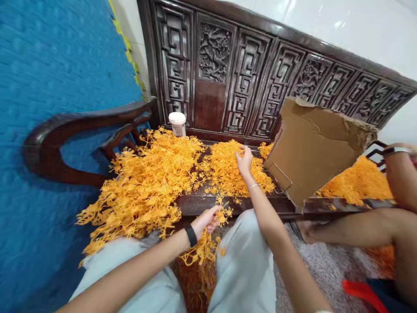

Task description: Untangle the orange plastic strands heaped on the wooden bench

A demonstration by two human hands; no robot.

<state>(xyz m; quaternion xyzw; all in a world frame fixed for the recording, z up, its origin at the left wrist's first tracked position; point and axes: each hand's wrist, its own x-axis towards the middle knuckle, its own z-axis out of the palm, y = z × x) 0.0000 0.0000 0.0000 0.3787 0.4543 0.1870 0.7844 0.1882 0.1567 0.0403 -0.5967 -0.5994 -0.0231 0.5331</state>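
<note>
My left hand (pixel 206 221) is closed around a bunch of orange plastic flower stems (pixel 202 250), held low between my knees. Branched tips stick out above and below its fingers. My right hand (pixel 244 160) reaches onto the middle heap of small orange plastic pieces (pixel 224 167) on the wooden bench. Its thumb and fingertips look apart at the heap's surface; I make out nothing between them. Left of that heap, a larger pile of orange branched stems (pixel 146 178) spreads over the bench and past its front edge.
A white-lidded tub (pixel 177 124) stands against the carved bench back (pixel 210 104). To the right, a cardboard sheet (pixel 316 148) leans upright with a wire piece beside it. Beyond are another orange pile (pixel 358 180) and another person's arm (pixel 402 174) and leg. The curved armrest (pixel 42 152) borders the left.
</note>
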